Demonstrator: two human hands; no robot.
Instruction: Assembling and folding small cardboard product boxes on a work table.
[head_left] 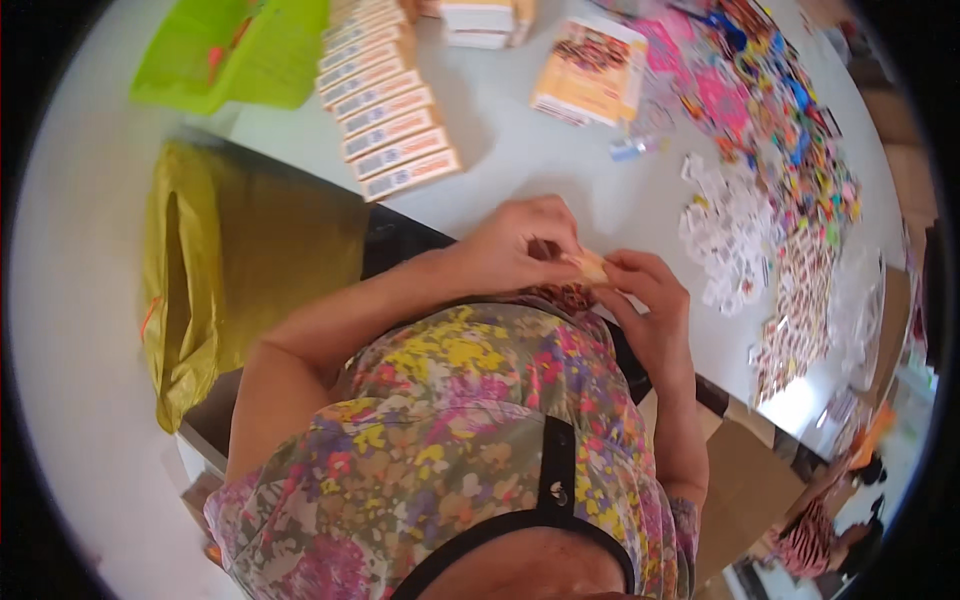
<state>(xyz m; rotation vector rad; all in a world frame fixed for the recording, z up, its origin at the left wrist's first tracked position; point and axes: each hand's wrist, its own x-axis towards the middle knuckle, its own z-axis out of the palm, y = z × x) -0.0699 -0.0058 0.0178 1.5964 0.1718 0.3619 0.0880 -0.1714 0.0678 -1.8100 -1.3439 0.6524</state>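
Note:
Close to my body at the table's near edge, a small cream and orange carton is held between both hands. The fingers of my left hand are pinched at its upper left end, by what looks like the flap. On the other side, my right hand grips the carton between thumb and fingers. A dark patterned picture shows on its lower part; the rest is hidden by fingers. Ahead to the left, a row of similar cartons overlaps in a line. Another carton with a food-like picture lies farther off.
A green basket stands far left, above a yellow plastic bag. Rightward lie white plastic pieces, small patterned pieces and a heap of colourful trinkets. A clear packet lies nearer. Another person is at lower right.

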